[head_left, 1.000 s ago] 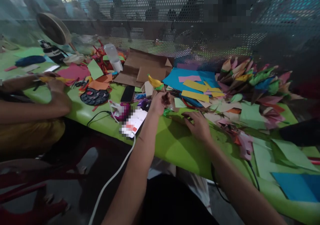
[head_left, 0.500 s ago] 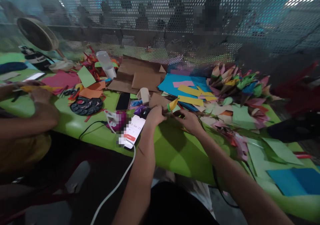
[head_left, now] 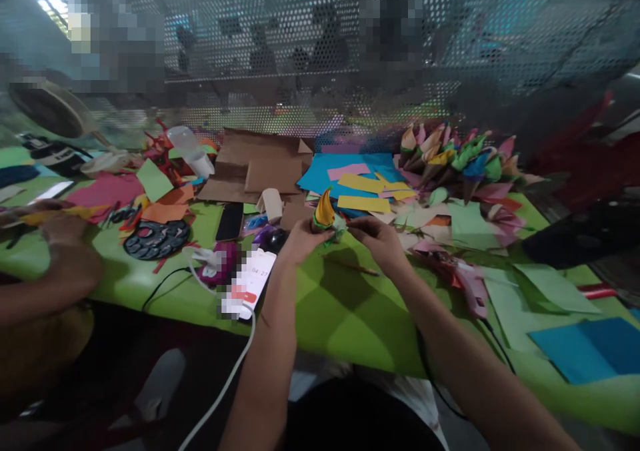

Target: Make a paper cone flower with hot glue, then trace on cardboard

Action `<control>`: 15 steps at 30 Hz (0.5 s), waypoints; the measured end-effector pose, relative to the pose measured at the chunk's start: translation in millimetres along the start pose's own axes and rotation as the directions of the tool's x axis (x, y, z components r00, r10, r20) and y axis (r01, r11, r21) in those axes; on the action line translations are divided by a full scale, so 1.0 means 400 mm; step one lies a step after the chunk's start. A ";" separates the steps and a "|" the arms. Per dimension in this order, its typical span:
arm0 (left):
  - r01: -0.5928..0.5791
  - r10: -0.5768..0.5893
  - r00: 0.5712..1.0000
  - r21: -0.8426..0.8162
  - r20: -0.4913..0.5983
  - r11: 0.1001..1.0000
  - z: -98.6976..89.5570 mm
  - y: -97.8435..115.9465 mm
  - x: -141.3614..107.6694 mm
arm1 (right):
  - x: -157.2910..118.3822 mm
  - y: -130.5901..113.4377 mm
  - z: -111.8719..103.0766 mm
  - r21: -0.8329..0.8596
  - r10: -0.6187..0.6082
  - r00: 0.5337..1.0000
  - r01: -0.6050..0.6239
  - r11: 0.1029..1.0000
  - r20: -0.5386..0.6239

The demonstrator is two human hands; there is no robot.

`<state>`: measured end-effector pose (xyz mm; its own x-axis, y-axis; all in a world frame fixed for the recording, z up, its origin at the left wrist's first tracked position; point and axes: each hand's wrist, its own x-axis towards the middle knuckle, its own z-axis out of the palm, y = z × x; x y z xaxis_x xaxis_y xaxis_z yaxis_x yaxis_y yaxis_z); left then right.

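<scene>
Perforated metal panelling point(head_left: 300, 97) stands beyond a green bench point(head_left: 350, 331) that is crowded with paper on both sides of me. My left hand point(head_left: 301, 241) is clamped on a yellow paper flower point(head_left: 325, 212), which stands up out of my grip with its pointed tip on top. My right hand point(head_left: 375, 239) is close by, apart from the left, its fingertips drawn together at the edge of a small pale-green piece point(head_left: 339, 227) beside the flower; I cannot tell whether they pinch it or only touch it. Just below both hands a thin brown stick point(head_left: 353, 265) lies on the bench, partly in shadow. To the left of my left hand are a lit phone point(head_left: 255, 274) with a white cable, and, farther off, a dark phone point(head_left: 230, 221). Beyond my hands lie brown cardboard point(head_left: 273, 174) and a blue sheet point(head_left: 319, 176) with yellow strips point(head_left: 363, 183) across it. Past my right hand, a cluster of paper flowers point(head_left: 450, 161) rests at the back, and a pink glue gun point(head_left: 473, 287) lies nearer to me, beside my forearm. Well to the left of my hands, another person's hand point(head_left: 63, 224) is at something yellow point(head_left: 37, 217).
</scene>
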<state>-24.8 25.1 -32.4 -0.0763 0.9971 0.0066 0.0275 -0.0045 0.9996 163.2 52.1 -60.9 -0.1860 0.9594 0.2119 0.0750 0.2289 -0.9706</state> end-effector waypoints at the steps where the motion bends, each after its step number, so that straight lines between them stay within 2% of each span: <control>1: -0.003 0.004 1.000 -0.037 0.010 0.999 0.007 0.002 0.000 | 0.000 -0.003 0.001 0.025 0.000 1.000 0.000 1.000 0.005; 3: 0.004 -0.002 1.000 -0.113 0.014 0.994 0.020 0.006 -0.001 | -0.001 -0.010 0.001 0.040 -0.012 1.000 0.011 0.999 0.012; 6: 0.020 -0.022 1.000 -0.158 -0.010 0.987 0.030 0.006 0.000 | -0.004 -0.021 -0.003 -0.033 -0.073 0.997 0.073 0.997 0.007; 10: -0.001 -0.002 1.000 -0.092 -0.027 0.996 0.038 0.001 0.002 | -0.008 -0.033 -0.009 -0.222 -0.195 0.980 0.199 0.955 0.037; 15: -0.017 0.017 0.999 -0.013 -0.033 1.000 0.043 -0.008 0.005 | -0.008 -0.044 -0.015 -0.358 -0.185 0.982 0.183 0.916 0.028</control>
<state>-7.8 28.4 -35.9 -0.1087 0.9938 0.0239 0.0157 -0.0224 0.9996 168.5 46.1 -43.7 -0.2240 0.8954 0.3848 0.3852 0.4440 -0.8090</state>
